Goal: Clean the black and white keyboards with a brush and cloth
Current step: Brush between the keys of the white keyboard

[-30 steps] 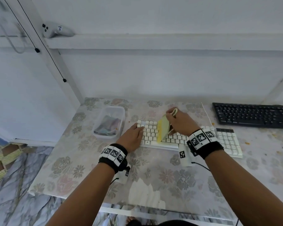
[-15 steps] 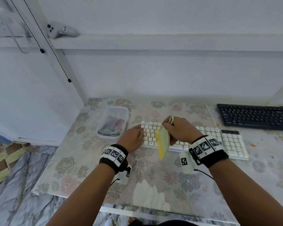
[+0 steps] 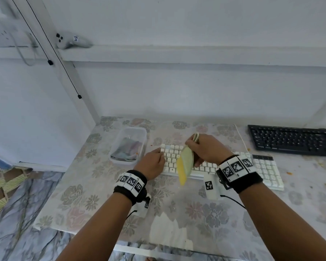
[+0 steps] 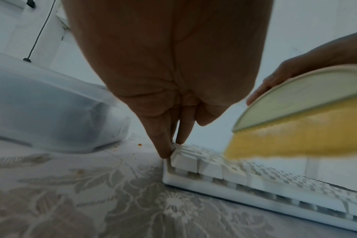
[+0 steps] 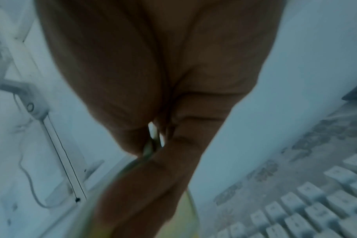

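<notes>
White keyboard (image 3: 265, 170), left hand (image 3: 151, 162) at its left edge, right hand (image 3: 205, 147) gripping brush (image 3: 184, 166).

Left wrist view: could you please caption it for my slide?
Left hand steadies white plastic keyboard; right hand sweeps yellow-bristled brush.

place: plain home room | cues: floral-cloth table (image 3: 94, 187) against white wall (image 3: 177, 87); marble-pattern floor (image 3: 26, 232); cables and wall ledge (image 3: 196, 53); plastic tub (image 3: 120, 140)

Black wristbands (image 3: 130, 185) bearing white square-coded tags, thin black cables trailing.
</notes>
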